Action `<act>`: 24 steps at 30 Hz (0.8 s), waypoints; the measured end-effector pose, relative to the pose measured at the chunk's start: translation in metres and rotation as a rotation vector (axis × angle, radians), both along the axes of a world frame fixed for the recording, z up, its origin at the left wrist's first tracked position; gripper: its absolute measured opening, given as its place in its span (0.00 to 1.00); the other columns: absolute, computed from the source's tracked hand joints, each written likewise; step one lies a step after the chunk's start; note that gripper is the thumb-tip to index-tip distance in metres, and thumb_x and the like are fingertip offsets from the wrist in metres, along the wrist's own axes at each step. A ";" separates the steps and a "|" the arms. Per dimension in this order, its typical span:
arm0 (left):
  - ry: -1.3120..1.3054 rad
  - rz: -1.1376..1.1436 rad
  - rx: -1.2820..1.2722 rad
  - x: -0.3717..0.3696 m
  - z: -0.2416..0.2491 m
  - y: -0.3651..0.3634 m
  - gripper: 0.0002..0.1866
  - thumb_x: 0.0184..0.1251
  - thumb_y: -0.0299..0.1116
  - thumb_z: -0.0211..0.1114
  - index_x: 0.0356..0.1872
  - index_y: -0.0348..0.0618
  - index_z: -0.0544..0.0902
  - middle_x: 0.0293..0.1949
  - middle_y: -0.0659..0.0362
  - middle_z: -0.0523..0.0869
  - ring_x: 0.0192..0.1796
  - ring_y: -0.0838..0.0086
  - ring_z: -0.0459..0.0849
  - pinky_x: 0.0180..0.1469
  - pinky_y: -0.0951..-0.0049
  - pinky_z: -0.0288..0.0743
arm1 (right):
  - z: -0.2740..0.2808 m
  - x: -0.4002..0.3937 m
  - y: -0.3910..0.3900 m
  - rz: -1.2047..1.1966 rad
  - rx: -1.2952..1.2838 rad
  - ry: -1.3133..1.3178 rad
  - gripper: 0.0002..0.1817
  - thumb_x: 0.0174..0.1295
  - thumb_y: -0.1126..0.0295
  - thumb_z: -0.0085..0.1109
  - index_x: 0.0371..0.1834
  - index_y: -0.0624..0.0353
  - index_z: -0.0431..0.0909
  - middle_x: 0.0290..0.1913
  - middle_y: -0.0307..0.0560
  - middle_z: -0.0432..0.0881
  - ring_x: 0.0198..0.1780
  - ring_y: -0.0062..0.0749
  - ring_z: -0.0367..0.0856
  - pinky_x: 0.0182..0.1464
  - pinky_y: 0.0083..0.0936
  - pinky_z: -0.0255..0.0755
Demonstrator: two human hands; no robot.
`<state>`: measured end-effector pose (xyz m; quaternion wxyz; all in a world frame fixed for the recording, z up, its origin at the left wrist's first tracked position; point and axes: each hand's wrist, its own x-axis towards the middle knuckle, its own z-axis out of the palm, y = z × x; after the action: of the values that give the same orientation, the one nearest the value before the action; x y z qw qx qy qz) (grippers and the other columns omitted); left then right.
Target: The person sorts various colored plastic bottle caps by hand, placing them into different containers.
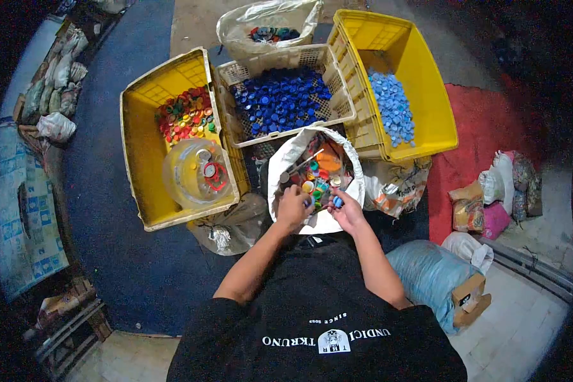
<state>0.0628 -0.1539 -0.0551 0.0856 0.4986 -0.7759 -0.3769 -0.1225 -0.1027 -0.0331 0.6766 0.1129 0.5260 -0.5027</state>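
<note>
Over a white sack (281, 167) of mixed colored bottle caps (316, 172), both my hands work close together near its front rim. My right hand (350, 213) is closed with blue bottle caps (337, 202) at its fingertips. Curled down at the left side of the opening is my left hand (293, 207); a pale bluish cap (309, 201) shows at its fingers, partly hidden. Behind the sack, a cream crate (290, 135) holds dark blue caps (277, 99). The sack's lower contents are hidden.
A yellow crate (137, 184) at left holds red and yellow caps (188, 114) and a clear plastic jug (194, 172). Light blue caps (391, 108) lie in the right yellow crate (430, 95). Another sack (235, 32) stands behind; a wrapped roll (420, 274) lies at lower right.
</note>
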 end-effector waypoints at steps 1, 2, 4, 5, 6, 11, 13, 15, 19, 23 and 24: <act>0.094 0.110 -0.027 0.001 -0.002 -0.004 0.15 0.43 0.37 0.77 0.30 0.42 0.84 0.42 0.54 0.79 0.48 0.61 0.78 0.48 0.65 0.74 | 0.004 -0.002 -0.002 0.052 -0.032 0.021 0.10 0.69 0.65 0.52 0.44 0.60 0.76 0.35 0.44 0.78 0.35 0.29 0.77 0.41 0.28 0.75; 0.098 0.117 -0.037 0.004 -0.004 -0.007 0.15 0.43 0.37 0.77 0.30 0.42 0.84 0.42 0.54 0.79 0.48 0.61 0.78 0.48 0.65 0.74 | 0.007 -0.005 -0.005 0.107 -0.067 0.044 0.09 0.69 0.66 0.52 0.44 0.59 0.76 0.34 0.43 0.76 0.35 0.29 0.76 0.42 0.28 0.75; 0.305 0.180 0.118 0.007 -0.005 -0.016 0.15 0.44 0.38 0.78 0.28 0.41 0.83 0.36 0.53 0.81 0.43 0.62 0.81 0.45 0.66 0.74 | 0.015 -0.010 -0.012 0.127 -0.087 0.041 0.08 0.68 0.68 0.52 0.43 0.60 0.75 0.35 0.43 0.77 0.34 0.29 0.76 0.40 0.28 0.75; 0.255 0.244 0.201 0.006 0.003 -0.020 0.18 0.45 0.41 0.79 0.25 0.40 0.81 0.29 0.54 0.82 0.34 0.67 0.81 0.39 0.67 0.75 | 0.019 -0.012 -0.016 0.139 -0.095 0.024 0.07 0.68 0.69 0.52 0.43 0.61 0.75 0.34 0.44 0.77 0.34 0.29 0.76 0.39 0.28 0.75; 0.260 0.249 0.183 0.004 0.011 -0.022 0.18 0.45 0.41 0.79 0.25 0.40 0.81 0.29 0.54 0.82 0.34 0.67 0.81 0.39 0.67 0.75 | 0.023 -0.015 -0.020 0.150 -0.104 0.004 0.07 0.68 0.70 0.52 0.42 0.61 0.75 0.34 0.44 0.77 0.34 0.29 0.76 0.39 0.28 0.75; 0.308 0.399 0.326 -0.007 0.043 -0.023 0.21 0.47 0.45 0.79 0.22 0.40 0.77 0.22 0.60 0.82 0.28 0.81 0.77 0.32 0.74 0.72 | 0.025 -0.025 -0.034 0.193 -0.117 0.047 0.07 0.67 0.69 0.54 0.43 0.61 0.76 0.33 0.44 0.78 0.33 0.29 0.78 0.36 0.29 0.75; 0.310 0.415 0.308 -0.012 0.043 -0.027 0.22 0.47 0.45 0.79 0.22 0.40 0.76 0.22 0.60 0.82 0.29 0.81 0.77 0.32 0.74 0.72 | 0.027 -0.028 -0.040 0.201 -0.144 0.051 0.07 0.67 0.69 0.53 0.41 0.61 0.76 0.33 0.44 0.78 0.33 0.30 0.78 0.37 0.29 0.75; 0.294 0.388 0.250 -0.013 0.047 -0.029 0.21 0.51 0.44 0.77 0.28 0.39 0.77 0.23 0.62 0.80 0.28 0.79 0.78 0.30 0.74 0.72 | 0.026 -0.030 -0.042 0.217 -0.185 0.055 0.08 0.67 0.67 0.53 0.41 0.61 0.76 0.33 0.45 0.78 0.32 0.31 0.78 0.37 0.30 0.76; 0.771 0.534 0.462 -0.021 0.023 -0.024 0.22 0.64 0.48 0.67 0.43 0.37 0.74 0.38 0.59 0.81 0.37 0.77 0.80 0.32 0.74 0.74 | 0.026 -0.034 -0.044 0.217 -0.186 0.005 0.11 0.68 0.65 0.52 0.45 0.62 0.75 0.38 0.48 0.79 0.37 0.35 0.80 0.41 0.32 0.78; 0.814 0.480 1.117 -0.019 0.033 -0.027 0.23 0.71 0.54 0.53 0.49 0.43 0.76 0.36 0.61 0.84 0.35 0.75 0.82 0.36 0.72 0.76 | 0.024 -0.035 -0.032 0.143 -0.182 -0.234 0.21 0.69 0.57 0.50 0.50 0.66 0.72 0.47 0.57 0.77 0.47 0.44 0.79 0.53 0.36 0.76; 0.815 0.524 1.235 -0.025 0.036 -0.027 0.26 0.70 0.59 0.52 0.48 0.46 0.79 0.34 0.63 0.84 0.36 0.74 0.81 0.41 0.69 0.76 | 0.025 -0.038 -0.030 0.140 -0.210 -0.274 0.22 0.69 0.56 0.49 0.51 0.67 0.72 0.48 0.58 0.77 0.47 0.44 0.79 0.53 0.36 0.76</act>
<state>0.0380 -0.1814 -0.0191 0.1567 0.4451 -0.1903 -0.8609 -0.1609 -0.1331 -0.0081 0.7833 0.0721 0.3802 -0.4865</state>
